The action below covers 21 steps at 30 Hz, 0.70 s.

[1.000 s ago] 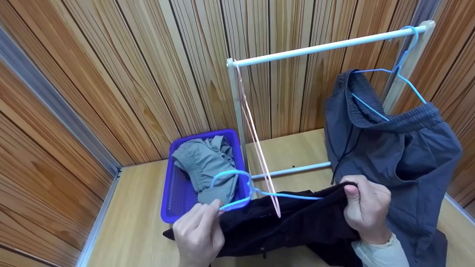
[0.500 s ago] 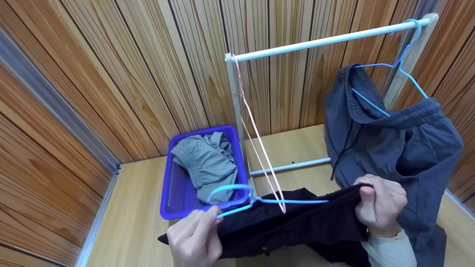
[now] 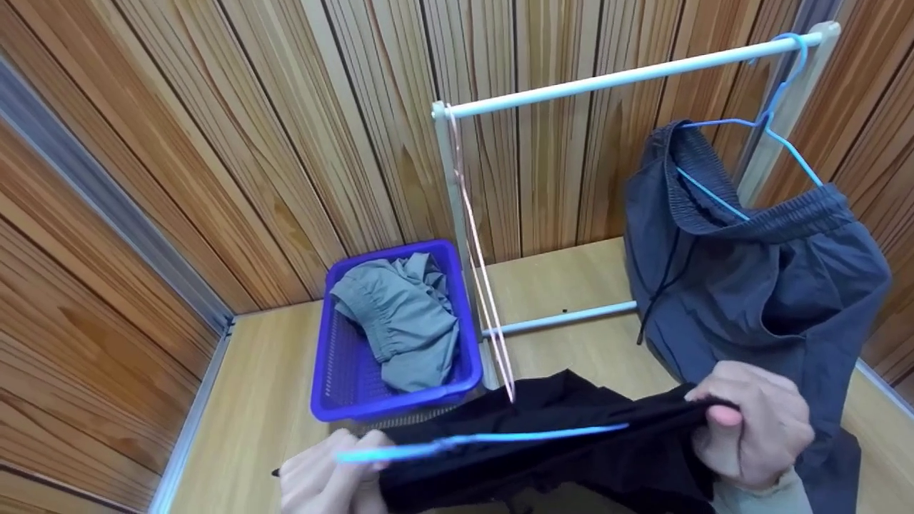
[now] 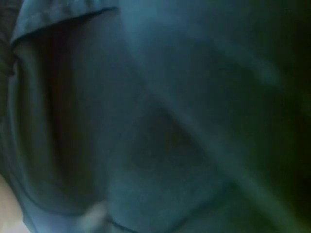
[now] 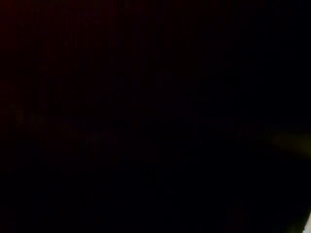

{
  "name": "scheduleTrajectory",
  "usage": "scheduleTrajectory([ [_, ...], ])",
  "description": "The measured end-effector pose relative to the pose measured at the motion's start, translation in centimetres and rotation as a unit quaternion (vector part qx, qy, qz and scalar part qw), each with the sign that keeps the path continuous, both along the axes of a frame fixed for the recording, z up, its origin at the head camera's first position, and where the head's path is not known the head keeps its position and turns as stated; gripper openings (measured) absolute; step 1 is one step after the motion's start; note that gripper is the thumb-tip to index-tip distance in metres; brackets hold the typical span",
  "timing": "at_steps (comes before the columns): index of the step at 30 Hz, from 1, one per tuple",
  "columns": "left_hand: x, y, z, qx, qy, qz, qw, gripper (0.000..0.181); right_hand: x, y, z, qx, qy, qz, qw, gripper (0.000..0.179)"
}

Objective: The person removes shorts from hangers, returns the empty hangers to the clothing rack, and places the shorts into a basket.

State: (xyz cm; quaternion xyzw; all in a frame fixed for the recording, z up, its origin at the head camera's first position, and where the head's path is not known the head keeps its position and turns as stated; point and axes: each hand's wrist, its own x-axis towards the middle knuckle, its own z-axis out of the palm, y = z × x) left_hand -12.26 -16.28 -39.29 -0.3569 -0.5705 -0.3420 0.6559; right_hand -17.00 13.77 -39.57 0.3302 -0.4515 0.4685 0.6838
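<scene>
**Black garment (image 3: 557,457) held taut in a wood-lined corner**

Striped plank walls (image 3: 371,143) meet a pale wooden surface (image 3: 264,385); on it stand a purple basket (image 3: 393,408) of grey clothing (image 3: 410,321) and a white rack (image 3: 628,77), bearing dark trousers (image 3: 757,285) and a pink hanger (image 3: 476,250); nearest me — left hand (image 3: 328,475) and right hand (image 3: 760,425) both gripping cloth — the black garment stretches between them, a blue hanger (image 3: 528,435) along its opening.
</scene>
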Motion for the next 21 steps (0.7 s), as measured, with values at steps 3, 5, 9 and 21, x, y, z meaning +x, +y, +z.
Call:
scheduleTrajectory([
  [3,-0.3,-1.2,-0.4,0.014,0.011,-0.007,0.9998,0.039,0.0,-0.8,0.1,0.018,0.007,0.006,0.9998,0.059],
  [5,-0.6,-2.0,-0.6,0.039,0.022,-0.004,0.9990,0.040,-0.2,-1.2,-0.1,0.032,0.011,0.009,0.9994,0.059],
  [9,-0.7,-3.4,-0.8,0.075,0.020,0.000,0.9970,0.041,-0.8,-1.3,-0.8,0.056,0.015,0.010,0.9983,0.058],
  [21,-0.9,-5.4,-0.7,0.121,0.031,-0.022,0.9919,0.047,-0.7,-1.8,-1.4,0.072,0.012,0.009,0.9973,0.058],
])
